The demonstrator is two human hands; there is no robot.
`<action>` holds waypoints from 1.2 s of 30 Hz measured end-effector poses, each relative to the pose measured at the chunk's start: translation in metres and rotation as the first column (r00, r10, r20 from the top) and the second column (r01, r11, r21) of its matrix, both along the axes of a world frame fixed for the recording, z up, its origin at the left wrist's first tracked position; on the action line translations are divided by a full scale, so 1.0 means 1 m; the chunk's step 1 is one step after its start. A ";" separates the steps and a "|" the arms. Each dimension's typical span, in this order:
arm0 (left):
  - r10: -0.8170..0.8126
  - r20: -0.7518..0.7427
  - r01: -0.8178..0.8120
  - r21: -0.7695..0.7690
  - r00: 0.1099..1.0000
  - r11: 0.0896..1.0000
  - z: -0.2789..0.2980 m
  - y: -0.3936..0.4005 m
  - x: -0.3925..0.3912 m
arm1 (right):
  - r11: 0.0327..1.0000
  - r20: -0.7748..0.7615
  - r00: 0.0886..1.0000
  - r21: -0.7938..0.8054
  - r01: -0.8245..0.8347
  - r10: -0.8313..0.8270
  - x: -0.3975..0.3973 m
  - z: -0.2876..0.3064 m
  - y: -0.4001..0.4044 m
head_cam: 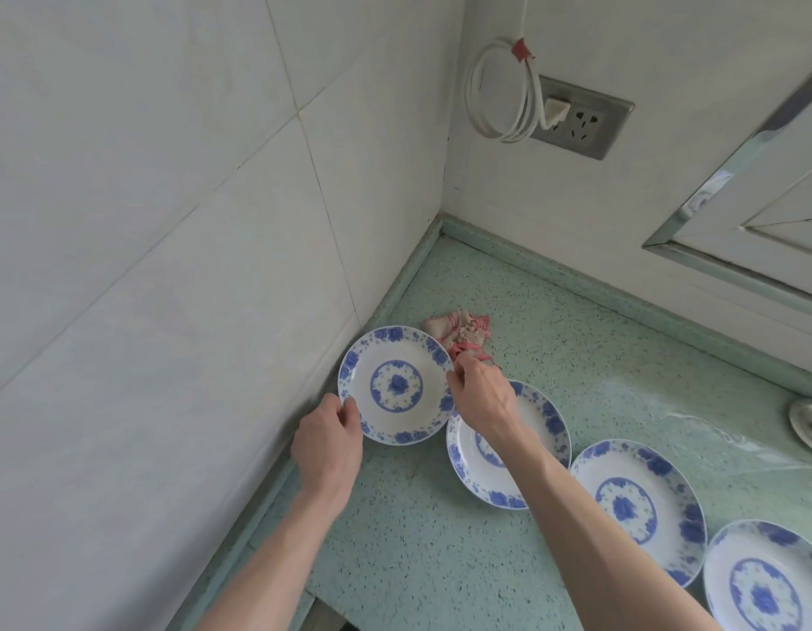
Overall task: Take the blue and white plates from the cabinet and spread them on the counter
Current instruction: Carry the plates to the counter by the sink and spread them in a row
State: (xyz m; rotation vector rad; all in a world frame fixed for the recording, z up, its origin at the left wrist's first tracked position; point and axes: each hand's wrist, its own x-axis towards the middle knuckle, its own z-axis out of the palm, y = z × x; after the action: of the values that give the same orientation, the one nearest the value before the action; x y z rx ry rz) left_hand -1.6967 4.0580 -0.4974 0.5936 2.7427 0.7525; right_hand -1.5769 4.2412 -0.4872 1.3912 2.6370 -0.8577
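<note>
A blue and white plate (397, 384) is held near the corner of the green counter (417, 562), close to the tiled wall. My left hand (326, 441) grips its near-left rim and my right hand (483, 398) grips its right rim. Whether the plate rests on the counter or hovers just above it, I cannot tell. Three more blue and white plates lie in a row to the right: one (543, 425) partly under my right arm, one (638, 505) further right, and one (766, 582) at the lower right edge.
A crumpled pink and white cloth (461, 332) lies just behind the held plate. A wall socket (577, 116) with a coiled white cable (504, 93) is above the corner. A cabinet door (759, 198) hangs at the upper right. A metal object (809, 421) sits at the right edge.
</note>
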 end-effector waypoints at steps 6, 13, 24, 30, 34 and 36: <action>0.005 0.020 -0.004 -0.008 1.000 1.000 -0.009 0.002 0.000 | 0.998 0.041 0.999 0.070 0.003 -0.006 0.000 -0.004 0.001; -0.001 0.030 0.001 0.000 1.000 1.000 -0.009 0.003 0.000 | 0.995 0.052 0.998 0.096 0.026 -0.031 -0.003 -0.004 0.001; 0.002 0.075 -0.004 0.022 0.997 1.000 -0.012 0.001 -0.004 | 0.995 0.046 0.997 0.081 0.059 -0.063 -0.001 -0.003 -0.005; -0.013 0.076 0.009 0.053 0.997 0.999 -0.013 0.002 -0.005 | 0.995 0.032 0.996 0.056 0.087 -0.089 0.003 -0.006 -0.011; -0.010 0.066 0.007 0.048 0.998 0.999 -0.016 0.001 -0.002 | 0.992 0.018 0.994 0.061 0.110 -0.111 0.004 -0.008 -0.013; -0.017 0.057 0.014 0.052 0.998 0.999 -0.019 0.001 0.000 | 0.990 0.010 0.993 0.068 0.120 -0.121 0.004 -0.008 -0.012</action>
State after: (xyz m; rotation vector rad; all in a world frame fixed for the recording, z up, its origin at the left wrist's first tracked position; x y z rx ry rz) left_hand -1.6971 4.0592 -0.5161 0.5940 2.6705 0.8263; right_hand -1.5726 4.2288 -0.4955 1.5814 2.6171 -0.7740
